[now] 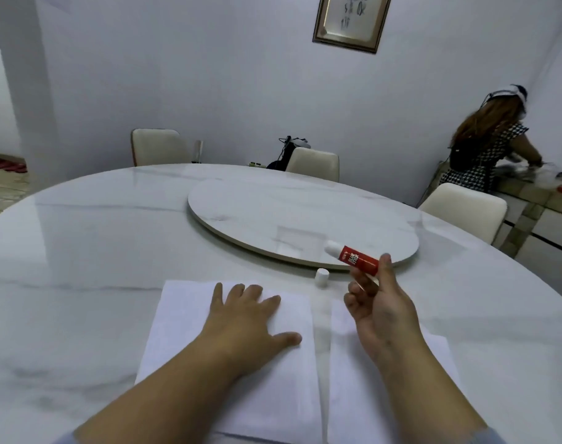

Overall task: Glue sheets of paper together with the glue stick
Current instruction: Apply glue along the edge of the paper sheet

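Note:
Two white sheets of paper lie side by side on the marble table in front of me, with a narrow gap between them. My left hand (246,318) rests flat, fingers spread, on the left sheet (177,331). My right hand (382,310) is raised above the right sheet (347,379) and holds a red glue stick (353,257) by its lower end. The stick is uncapped and its white tip points up and to the left. Its white cap (322,277) stands upright on the table just beyond the sheets.
A round marble turntable (302,219) sits at the middle of the table (81,251), just beyond the cap. Cream chairs (313,163) stand around the far edge. A person (487,145) works at a counter at the far right.

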Action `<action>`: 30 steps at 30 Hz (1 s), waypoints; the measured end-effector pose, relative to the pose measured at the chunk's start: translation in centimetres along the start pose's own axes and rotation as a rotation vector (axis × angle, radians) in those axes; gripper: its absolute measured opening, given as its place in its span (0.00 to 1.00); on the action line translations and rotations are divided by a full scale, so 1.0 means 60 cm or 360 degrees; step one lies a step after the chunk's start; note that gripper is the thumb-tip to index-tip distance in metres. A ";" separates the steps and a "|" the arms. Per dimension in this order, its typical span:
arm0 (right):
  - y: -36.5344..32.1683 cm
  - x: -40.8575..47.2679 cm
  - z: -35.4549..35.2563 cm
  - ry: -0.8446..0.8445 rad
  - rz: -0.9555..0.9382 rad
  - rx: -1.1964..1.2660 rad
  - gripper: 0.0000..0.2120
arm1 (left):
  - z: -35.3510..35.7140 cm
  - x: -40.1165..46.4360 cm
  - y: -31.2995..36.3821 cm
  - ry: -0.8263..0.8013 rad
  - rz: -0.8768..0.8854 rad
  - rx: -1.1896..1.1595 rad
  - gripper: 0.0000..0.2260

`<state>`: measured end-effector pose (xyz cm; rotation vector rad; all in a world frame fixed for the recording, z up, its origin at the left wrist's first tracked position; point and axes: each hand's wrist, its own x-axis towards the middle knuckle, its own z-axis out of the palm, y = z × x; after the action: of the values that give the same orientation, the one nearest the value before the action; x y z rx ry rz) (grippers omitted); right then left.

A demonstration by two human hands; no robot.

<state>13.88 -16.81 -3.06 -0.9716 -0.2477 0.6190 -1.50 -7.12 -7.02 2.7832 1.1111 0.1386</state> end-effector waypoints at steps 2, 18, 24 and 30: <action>0.006 -0.001 -0.001 -0.0048 -0.0118 -0.0317 0.11 | 0.003 -0.001 -0.003 -0.0048 0.0012 -0.0009 0.30; 0.041 -0.006 0.004 -0.0453 -0.0701 -0.1646 0.06 | 0.010 0.005 -0.006 -0.0142 0.0042 -0.0027 0.23; 0.021 -0.021 0.002 -0.0529 -0.0701 -0.1767 0.13 | 0.007 0.006 -0.004 -0.0174 0.0027 -0.0051 0.24; -0.008 -0.055 0.000 -0.1003 -0.0503 -0.1800 0.21 | 0.007 0.007 -0.005 -0.0170 0.0035 -0.0022 0.23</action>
<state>11.44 -18.95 -2.43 -1.7376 -1.3907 0.4514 -1.34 -6.65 -7.45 2.7556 1.0508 0.0001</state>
